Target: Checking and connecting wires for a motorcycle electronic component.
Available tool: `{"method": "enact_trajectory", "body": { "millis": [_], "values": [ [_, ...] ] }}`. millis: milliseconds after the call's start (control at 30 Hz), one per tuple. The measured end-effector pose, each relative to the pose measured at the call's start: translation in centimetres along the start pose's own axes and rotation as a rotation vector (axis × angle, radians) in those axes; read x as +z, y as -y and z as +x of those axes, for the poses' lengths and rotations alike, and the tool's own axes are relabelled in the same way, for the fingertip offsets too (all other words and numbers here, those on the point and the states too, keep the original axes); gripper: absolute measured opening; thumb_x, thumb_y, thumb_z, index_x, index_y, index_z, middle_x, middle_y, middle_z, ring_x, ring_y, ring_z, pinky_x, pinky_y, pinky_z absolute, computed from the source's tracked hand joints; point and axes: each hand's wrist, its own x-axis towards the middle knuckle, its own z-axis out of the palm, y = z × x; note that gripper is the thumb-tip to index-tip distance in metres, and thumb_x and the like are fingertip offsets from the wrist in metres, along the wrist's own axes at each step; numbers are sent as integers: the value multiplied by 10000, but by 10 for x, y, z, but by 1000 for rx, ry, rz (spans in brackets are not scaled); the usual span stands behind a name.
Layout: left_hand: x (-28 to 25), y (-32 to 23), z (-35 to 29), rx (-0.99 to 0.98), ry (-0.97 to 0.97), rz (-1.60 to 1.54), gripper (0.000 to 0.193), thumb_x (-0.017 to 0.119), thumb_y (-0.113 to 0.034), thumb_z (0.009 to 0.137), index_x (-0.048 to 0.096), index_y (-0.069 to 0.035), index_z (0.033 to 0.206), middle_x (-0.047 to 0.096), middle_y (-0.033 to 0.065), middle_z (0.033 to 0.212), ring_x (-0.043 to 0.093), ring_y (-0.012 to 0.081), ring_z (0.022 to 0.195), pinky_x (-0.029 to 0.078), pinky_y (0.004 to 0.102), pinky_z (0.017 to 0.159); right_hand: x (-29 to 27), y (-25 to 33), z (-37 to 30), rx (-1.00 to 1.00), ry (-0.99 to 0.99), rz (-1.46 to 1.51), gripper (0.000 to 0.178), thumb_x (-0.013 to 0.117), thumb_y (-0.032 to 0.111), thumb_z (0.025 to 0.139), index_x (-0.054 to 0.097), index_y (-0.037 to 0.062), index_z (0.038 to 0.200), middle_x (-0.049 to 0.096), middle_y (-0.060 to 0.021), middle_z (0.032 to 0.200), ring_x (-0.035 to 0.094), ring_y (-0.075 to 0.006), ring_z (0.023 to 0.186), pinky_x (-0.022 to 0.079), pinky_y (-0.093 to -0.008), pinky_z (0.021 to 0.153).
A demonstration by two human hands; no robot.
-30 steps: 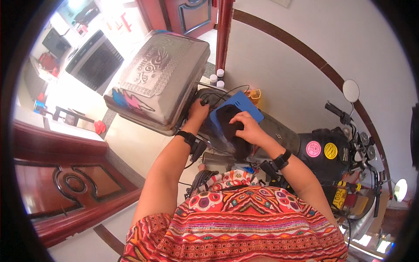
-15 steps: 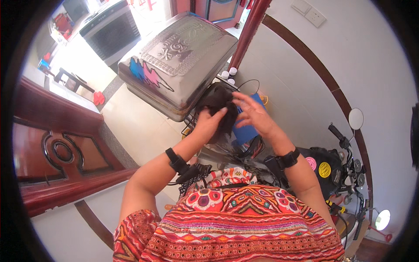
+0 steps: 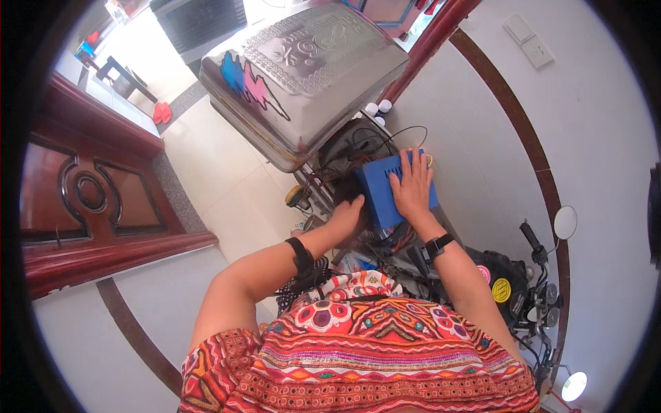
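On the top of a blue metal box (image 3: pixel 381 194) with slotted vents lies my right hand (image 3: pixel 413 187), fingers stretched out and slightly spread. Just left of the box, my left hand (image 3: pixel 348 216) is closed on a dark, soft bundle that looks like black cloth (image 3: pixel 348 187). Its thumb shows against the box's side, while the other fingers are hidden and a little blurred. Loose wires (image 3: pixel 352 162) run over the frame behind the bundle, between the blue box and a large silver metal case (image 3: pixel 303 62).
A motorcycle with handlebars (image 3: pixel 544 275) and a round mirror (image 3: pixel 565 222) stands along the wall at right. Small white-capped bottles (image 3: pixel 379 110) sit beyond the blue box. A carved red-brown door (image 3: pixel 89 193) is at left, with red slippers (image 3: pixel 162 113) on the floor further off.
My right hand has come down from mid-air onto the blue box. My left hand has moved nearer with the black cloth, uncovering wires and more of the box. The view has shifted.
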Motion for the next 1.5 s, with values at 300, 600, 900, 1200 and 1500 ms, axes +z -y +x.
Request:
{"method": "enact_trajectory", "body": {
  "millis": [300,600,900,1200,1500],
  "values": [
    [-6,-32,-16,-55,109,158,774,516,-595,885,583,138,1124,574,381,1143,543,466,1149,430,455,973,9,11,5,-2,-8,-17,653,526,403,936,301,158,1498,193,-178,1568,156,-397,1444,134,-589,1136],
    [4,39,13,-197,366,-32,751,737,-443,772,540,164,1169,591,278,1190,585,312,1070,459,378,908,3,25,4,17,7,-3,644,532,400,929,325,156,1487,204,-182,1566,159,-405,1442,136,-601,1132],
    [-101,-210,-84,580,276,383,420,757,-249,807,616,25,1092,678,102,903,620,170,817,509,353,752,-4,6,7,-21,47,26,657,591,374,892,364,137,1461,270,-209,1527,228,-422,1411,202,-583,1120],
    [-182,-273,-4,636,-468,1178,470,691,-203,791,551,-6,1194,543,200,1217,586,399,1044,493,460,861,-34,23,80,-135,95,134,627,728,282,782,511,101,1342,420,-180,1439,332,-378,1367,287,-565,1089],
    [-148,-250,-43,1056,-721,1172,834,805,-375,679,452,-87,1377,471,192,1361,563,394,1109,458,464,939,-14,14,110,-163,527,-260,582,745,296,701,591,149,1242,682,-107,1124,604,-331,1111,297,-640,1026]
  ]
}}
